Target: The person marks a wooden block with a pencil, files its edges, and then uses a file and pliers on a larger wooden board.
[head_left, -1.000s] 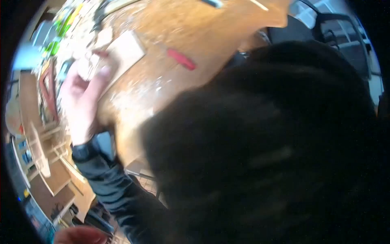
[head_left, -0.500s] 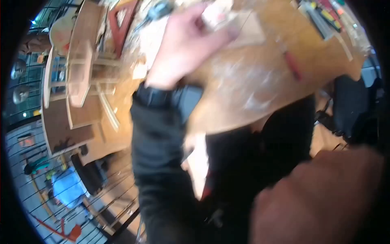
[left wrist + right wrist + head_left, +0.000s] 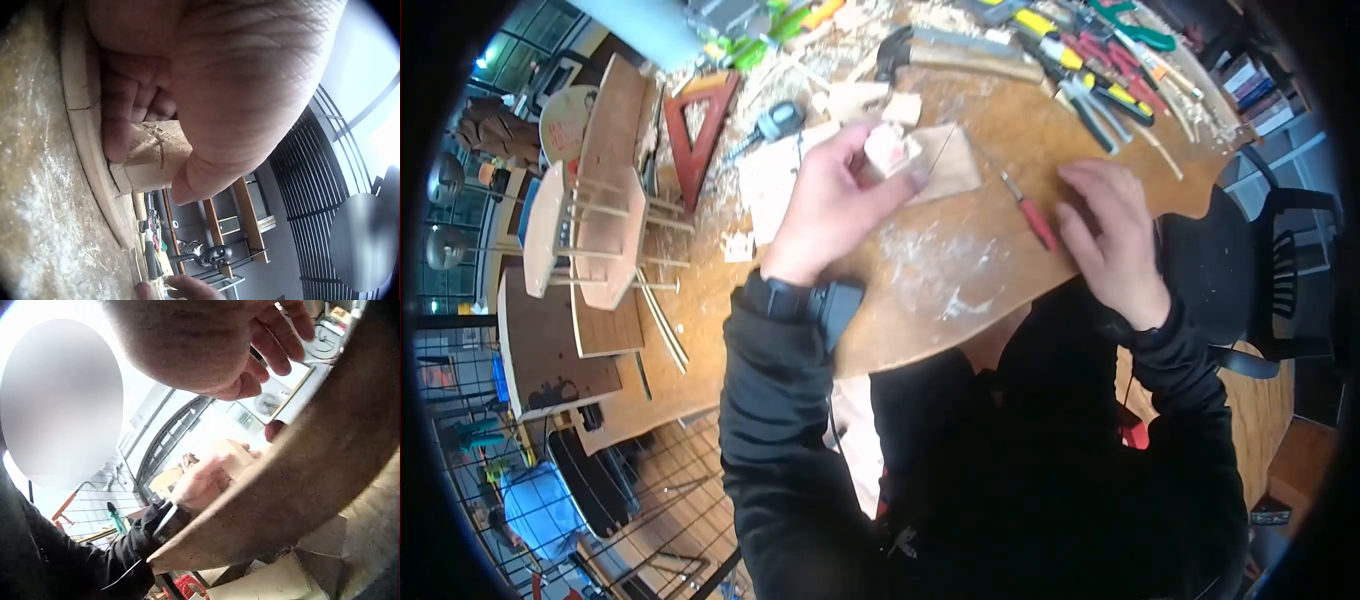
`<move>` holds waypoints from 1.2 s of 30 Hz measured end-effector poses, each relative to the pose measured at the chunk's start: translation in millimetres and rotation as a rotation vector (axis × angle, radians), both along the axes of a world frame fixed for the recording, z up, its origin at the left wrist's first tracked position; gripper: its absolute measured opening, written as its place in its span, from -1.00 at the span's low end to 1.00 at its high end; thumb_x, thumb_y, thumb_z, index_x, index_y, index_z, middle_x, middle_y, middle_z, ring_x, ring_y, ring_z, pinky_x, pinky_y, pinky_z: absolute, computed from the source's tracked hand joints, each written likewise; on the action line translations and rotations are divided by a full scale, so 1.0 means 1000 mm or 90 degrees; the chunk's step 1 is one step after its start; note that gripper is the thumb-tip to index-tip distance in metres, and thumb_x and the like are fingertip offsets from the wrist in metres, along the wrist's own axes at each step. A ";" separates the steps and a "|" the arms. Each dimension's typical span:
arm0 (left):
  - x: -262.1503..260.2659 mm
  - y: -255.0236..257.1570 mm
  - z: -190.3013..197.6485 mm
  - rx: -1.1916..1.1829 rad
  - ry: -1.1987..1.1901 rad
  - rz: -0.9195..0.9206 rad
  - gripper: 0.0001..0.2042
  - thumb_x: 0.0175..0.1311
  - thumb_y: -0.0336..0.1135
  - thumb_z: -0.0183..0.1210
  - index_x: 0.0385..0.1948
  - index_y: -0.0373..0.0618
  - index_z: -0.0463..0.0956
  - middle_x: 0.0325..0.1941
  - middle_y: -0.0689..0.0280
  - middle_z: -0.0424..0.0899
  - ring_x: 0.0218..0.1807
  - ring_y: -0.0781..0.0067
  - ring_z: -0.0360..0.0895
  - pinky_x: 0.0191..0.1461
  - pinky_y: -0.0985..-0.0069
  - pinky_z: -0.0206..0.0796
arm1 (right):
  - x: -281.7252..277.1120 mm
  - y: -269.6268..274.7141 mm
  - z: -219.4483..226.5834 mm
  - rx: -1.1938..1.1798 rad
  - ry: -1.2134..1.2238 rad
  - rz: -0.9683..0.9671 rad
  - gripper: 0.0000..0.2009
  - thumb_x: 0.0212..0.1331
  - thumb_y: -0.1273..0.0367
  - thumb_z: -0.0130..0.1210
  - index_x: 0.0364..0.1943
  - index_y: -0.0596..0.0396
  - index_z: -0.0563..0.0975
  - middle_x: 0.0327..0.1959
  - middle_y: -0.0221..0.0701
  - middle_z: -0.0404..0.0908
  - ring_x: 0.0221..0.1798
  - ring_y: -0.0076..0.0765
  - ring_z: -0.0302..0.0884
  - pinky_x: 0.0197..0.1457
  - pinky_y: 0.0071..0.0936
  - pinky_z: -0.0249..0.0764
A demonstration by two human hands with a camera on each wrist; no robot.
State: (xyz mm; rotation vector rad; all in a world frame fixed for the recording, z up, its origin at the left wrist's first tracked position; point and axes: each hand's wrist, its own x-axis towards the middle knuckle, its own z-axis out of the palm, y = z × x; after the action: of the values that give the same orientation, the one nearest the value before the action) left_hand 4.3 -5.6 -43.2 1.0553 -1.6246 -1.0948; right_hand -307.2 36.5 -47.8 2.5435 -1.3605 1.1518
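Note:
My left hand [image 3: 835,205] grips a small pale wooden block [image 3: 887,150] between thumb and fingers. The block stands on or close over a thin flat board [image 3: 952,168] with a pencil line across it. In the left wrist view, the block's [image 3: 159,153] top face shows carved grooves, with fingertips along its side. Over the table's near right part, my right hand [image 3: 1115,235] hovers with loosely bent fingers and nothing in them. Just left of it lies a red-handled tool [image 3: 1035,222] with a slim metal blade, its handle pointing toward me.
A hammer [image 3: 970,60], pliers [image 3: 1090,112] and other hand tools lie along the far side among wood shavings. To the left are a red triangle [image 3: 698,140], a cordless glue-gun-like tool [image 3: 778,122] and wooden structures [image 3: 610,240]. A black chair [image 3: 1270,250] stands at right.
The head view has swung and steadied. My right hand has come up from the bottom of the view to beside the red-handled tool. The left hand keeps its hold on the block.

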 end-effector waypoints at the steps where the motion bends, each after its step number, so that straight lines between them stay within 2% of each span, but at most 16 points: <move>1: 0.005 0.001 0.008 0.017 -0.005 0.017 -0.64 0.24 -0.39 0.48 0.04 -0.24 0.65 -0.32 0.58 0.59 -0.38 0.84 0.32 -0.32 0.73 0.19 | 0.003 -0.003 0.001 -0.019 0.007 -0.024 -0.64 0.10 0.48 0.34 0.04 0.22 0.65 0.11 -0.12 0.62 0.17 0.09 0.56 0.24 -0.12 0.44; 2: 0.004 0.002 0.010 0.037 -0.008 0.032 -0.63 0.24 -0.40 0.48 0.05 -0.25 0.64 -0.33 0.59 0.59 -0.39 0.84 0.33 -0.32 0.74 0.20 | -0.001 -0.004 -0.004 0.007 0.012 -0.051 -0.60 0.12 0.42 0.38 0.08 0.20 0.65 0.20 -0.14 0.59 0.26 0.08 0.51 0.33 -0.11 0.37; 5: 0.002 0.004 0.017 0.059 -0.041 0.038 -0.63 0.24 -0.41 0.47 0.07 -0.24 0.64 -0.33 0.60 0.57 -0.40 0.85 0.33 -0.33 0.74 0.21 | -0.012 -0.011 -0.013 -0.009 0.007 -0.098 -0.59 0.13 0.40 0.39 0.09 0.19 0.65 0.19 -0.14 0.59 0.27 0.08 0.50 0.36 -0.12 0.35; 6: 0.005 0.001 0.008 0.054 -0.027 0.032 -0.61 0.23 -0.39 0.48 0.08 -0.23 0.64 -0.36 0.61 0.56 -0.42 0.85 0.33 -0.35 0.73 0.20 | -0.016 -0.014 -0.014 0.003 -0.001 -0.113 -0.60 0.15 0.39 0.39 0.09 0.18 0.66 0.20 -0.15 0.59 0.29 0.07 0.49 0.37 -0.12 0.34; 9: 0.006 0.004 0.019 0.066 -0.083 0.051 -0.59 0.23 -0.37 0.49 0.10 -0.22 0.64 -0.41 0.61 0.53 -0.45 0.85 0.33 -0.38 0.72 0.19 | -0.026 -0.023 -0.015 -0.007 0.005 -0.148 -0.62 0.16 0.39 0.38 0.08 0.17 0.66 0.19 -0.16 0.60 0.28 0.06 0.49 0.36 -0.12 0.34; 15: 0.008 -0.001 0.004 0.036 -0.031 0.027 -0.57 0.22 -0.36 0.49 0.13 -0.22 0.64 -0.45 0.61 0.53 -0.47 0.85 0.34 -0.39 0.72 0.20 | -0.032 -0.036 -0.012 0.008 -0.030 -0.179 -0.65 0.18 0.41 0.35 0.07 0.16 0.67 0.14 -0.16 0.62 0.21 0.04 0.53 0.31 -0.12 0.37; 18: 0.005 0.003 0.016 0.069 -0.055 0.041 -0.52 0.22 -0.37 0.49 0.18 -0.26 0.61 -0.45 0.57 0.57 -0.47 0.84 0.37 -0.40 0.71 0.22 | -0.032 -0.039 -0.016 0.004 -0.030 -0.185 -0.69 0.18 0.43 0.32 0.03 0.16 0.68 0.11 -0.17 0.64 0.18 0.04 0.54 0.27 -0.12 0.38; 25: 0.009 0.000 0.002 0.053 -0.039 0.037 -0.47 0.21 -0.35 0.50 0.22 -0.30 0.58 -0.48 0.55 0.58 -0.49 0.83 0.39 -0.41 0.72 0.22 | -0.031 -0.039 -0.019 -0.001 -0.054 -0.181 -0.76 0.20 0.47 0.28 -0.05 0.16 0.69 0.04 -0.18 0.67 0.11 0.05 0.58 0.24 -0.11 0.40; 34: 0.006 0.003 0.012 0.068 -0.040 0.040 -0.49 0.22 -0.39 0.49 0.22 -0.29 0.59 -0.47 0.55 0.59 -0.49 0.83 0.38 -0.41 0.73 0.22 | -0.030 -0.039 -0.019 0.001 -0.072 -0.186 -0.79 0.23 0.50 0.26 -0.06 0.15 0.70 0.04 -0.19 0.69 0.10 0.05 0.59 0.23 -0.12 0.42; 35: 0.008 0.003 0.013 0.083 -0.053 0.036 -0.53 0.26 -0.49 0.44 0.23 -0.27 0.58 -0.20 0.48 0.65 -0.23 0.75 0.49 -0.19 0.68 0.34 | -0.030 -0.039 -0.019 0.005 -0.074 -0.186 -0.79 0.23 0.50 0.26 -0.06 0.15 0.70 0.04 -0.20 0.69 0.11 0.05 0.59 0.23 -0.12 0.42; 36: 0.008 0.003 0.013 0.091 -0.060 0.034 -0.54 0.28 -0.53 0.41 0.23 -0.26 0.57 -0.07 0.44 0.68 -0.11 0.71 0.54 -0.08 0.66 0.40 | -0.030 -0.039 -0.019 0.006 -0.074 -0.187 -0.79 0.23 0.50 0.26 -0.06 0.15 0.70 0.04 -0.20 0.69 0.11 0.05 0.59 0.23 -0.12 0.42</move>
State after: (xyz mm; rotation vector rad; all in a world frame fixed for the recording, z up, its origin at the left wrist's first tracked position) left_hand 12.2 -2.3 -30.1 1.2531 -1.6014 -1.1543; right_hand -337.7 -2.6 -67.1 2.2122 -1.6985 1.2502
